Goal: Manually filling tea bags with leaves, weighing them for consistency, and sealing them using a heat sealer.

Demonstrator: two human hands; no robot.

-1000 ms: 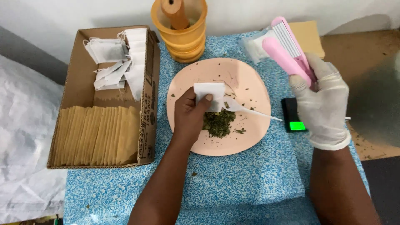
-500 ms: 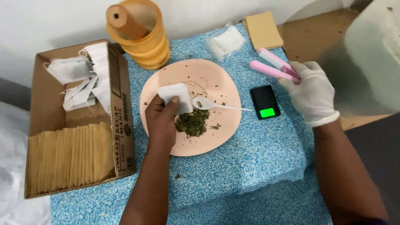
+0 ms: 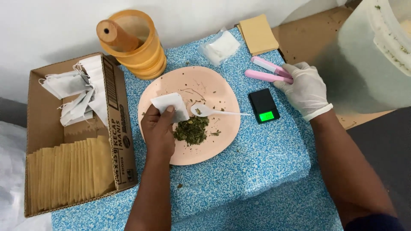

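Blue-speckled tabletop, peach plate of dried leaves.
Left hand pinches a limp, featherlight white paper sachet by its edge; gloved right hand closes on a rigid pink sealer.

Plate: pale peach, w/ dark green dried leaves. Spoon: white. Small bag in left hand: white. Right hand: white glove, on pink sealer. Scale: black, green screen. Table cover: blue-white speckle. Box: brown cardboard; tan envelopes. Mortar: orange-yellow.
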